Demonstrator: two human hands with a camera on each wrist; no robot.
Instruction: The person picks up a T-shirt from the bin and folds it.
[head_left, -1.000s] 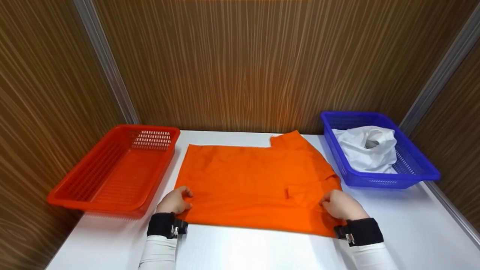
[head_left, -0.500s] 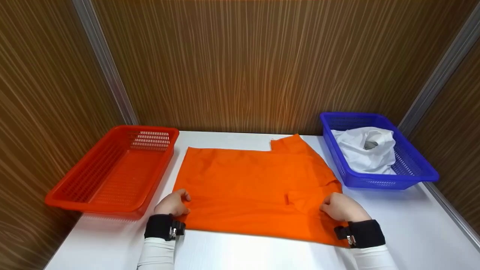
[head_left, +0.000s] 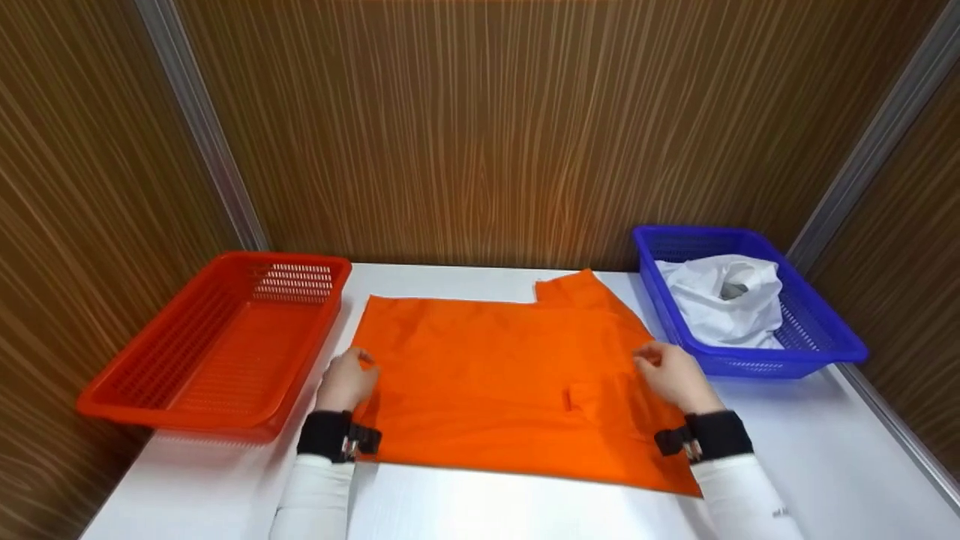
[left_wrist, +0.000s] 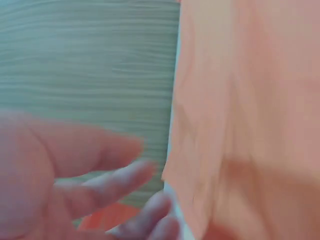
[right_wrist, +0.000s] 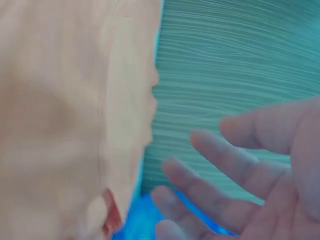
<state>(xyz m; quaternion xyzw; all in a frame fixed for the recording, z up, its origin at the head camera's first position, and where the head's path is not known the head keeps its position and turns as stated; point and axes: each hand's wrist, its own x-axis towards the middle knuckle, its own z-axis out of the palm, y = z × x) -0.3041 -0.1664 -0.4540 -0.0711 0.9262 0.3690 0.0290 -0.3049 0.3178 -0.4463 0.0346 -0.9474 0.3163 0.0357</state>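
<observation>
Left hand and right hand shifted farther out along cloth; both sets of fingers relaxed, parted.

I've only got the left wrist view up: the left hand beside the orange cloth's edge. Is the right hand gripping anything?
Observer: No, the right hand holds nothing; the right wrist view shows its fingers spread.
Operator: Understood. What stands past the cloth on that side?
Observer: A blue basket with a white cloth inside.
Operator: And is the far edge of the orange cloth straight all the way?
Observer: No, a flap juts beyond it toward the right.
</observation>
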